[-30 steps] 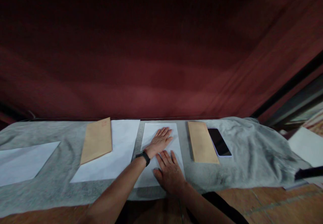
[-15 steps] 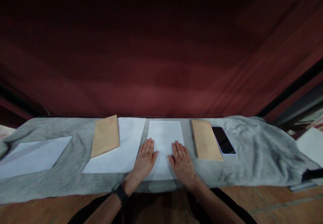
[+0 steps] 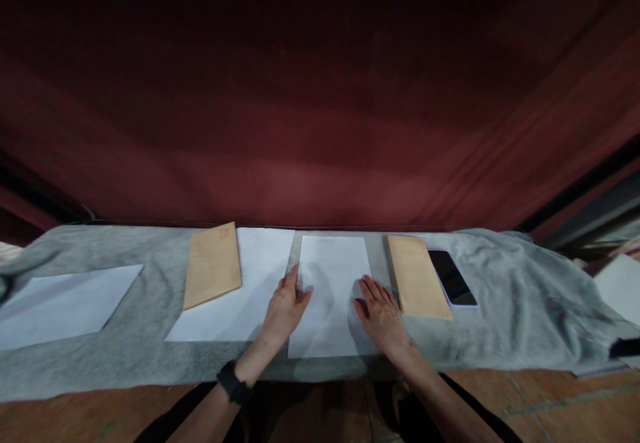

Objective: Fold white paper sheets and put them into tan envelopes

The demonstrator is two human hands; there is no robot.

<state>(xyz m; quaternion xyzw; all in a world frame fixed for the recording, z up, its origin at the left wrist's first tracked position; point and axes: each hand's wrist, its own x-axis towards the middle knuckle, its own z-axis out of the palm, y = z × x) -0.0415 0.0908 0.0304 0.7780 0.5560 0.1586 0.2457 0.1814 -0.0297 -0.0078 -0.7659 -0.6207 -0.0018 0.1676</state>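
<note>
A white sheet of paper (image 3: 330,323) lies lengthwise in front of me on the grey cloth. At its left edge is my left hand (image 3: 284,306), index finger stretched forward, thumb out over the sheet and the other fingers partly curled; nothing shows in its grasp. My right hand (image 3: 383,315) rests on the sheet's right edge with fingers extended and holds nothing. Close beyond its fingertips on the right is a stack of brown envelopes (image 3: 419,276). Left of my left hand, another brown envelope (image 3: 213,266) partly covers more white paper (image 3: 263,263).
A dark-screened phone (image 3: 453,276) lies against the right envelope stack. Another white sheet (image 3: 70,303) is at the far left. The grey cloth (image 3: 520,296) is wrinkled on the right, and a red curtain-like surface (image 3: 320,130) rises behind it.
My hands have moved apart, from lying flat on the sheet out to its two side edges. The left fingers have curled, leaving the index finger pointing forward.
</note>
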